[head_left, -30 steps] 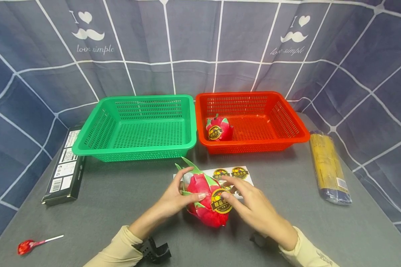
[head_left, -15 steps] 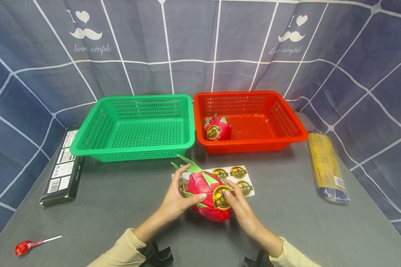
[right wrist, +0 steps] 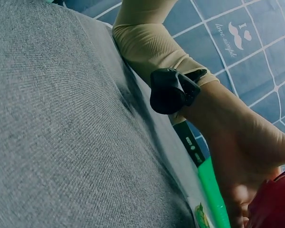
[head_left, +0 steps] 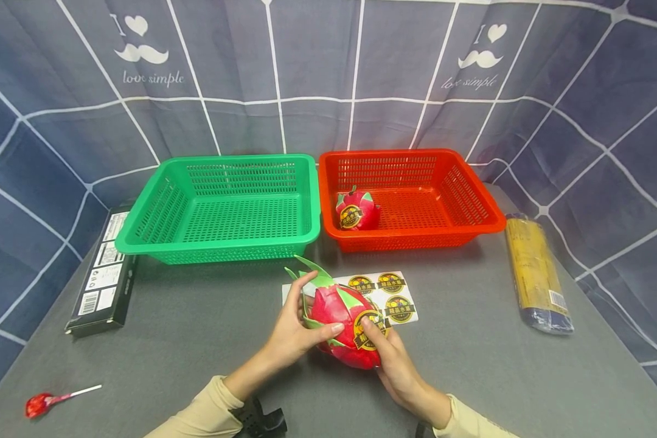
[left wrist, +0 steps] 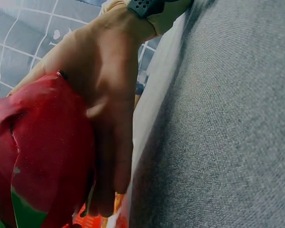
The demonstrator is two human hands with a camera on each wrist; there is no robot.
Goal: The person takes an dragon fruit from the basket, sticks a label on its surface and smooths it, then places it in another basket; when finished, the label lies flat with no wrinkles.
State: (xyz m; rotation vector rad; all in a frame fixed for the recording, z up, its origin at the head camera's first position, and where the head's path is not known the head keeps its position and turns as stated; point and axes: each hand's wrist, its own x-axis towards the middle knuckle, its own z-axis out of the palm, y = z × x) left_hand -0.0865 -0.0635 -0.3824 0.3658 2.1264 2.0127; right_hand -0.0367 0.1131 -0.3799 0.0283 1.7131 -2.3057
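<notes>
A red dragon fruit (head_left: 334, 304) with green leafy tips is held between both hands over the grey table. My left hand (head_left: 287, 331) grips its leafy end and left side, thumb on top; in the left wrist view the fruit (left wrist: 47, 152) rests against the palm and fingers. My right hand (head_left: 402, 371) holds the other end, its thumb pressing on a round black-and-gold sticker (head_left: 365, 337) on the skin. The right fingers go under the fruit, partly hidden. Behind it lies a white sheet of the same stickers (head_left: 399, 309), partly covered by the fruit.
A green basket (head_left: 219, 248) and a red basket (head_left: 416, 234) stand at the back. One stickered dragon fruit (head_left: 365, 208) sits in the red one. A black box (head_left: 104, 274) and a lollipop (head_left: 41, 403) lie left, a yellow package (head_left: 536, 274) right.
My right hand has come in from the right and lower, its thumb now pressing the sticker and its fingers beneath the fruit. The left hand keeps its hold.
</notes>
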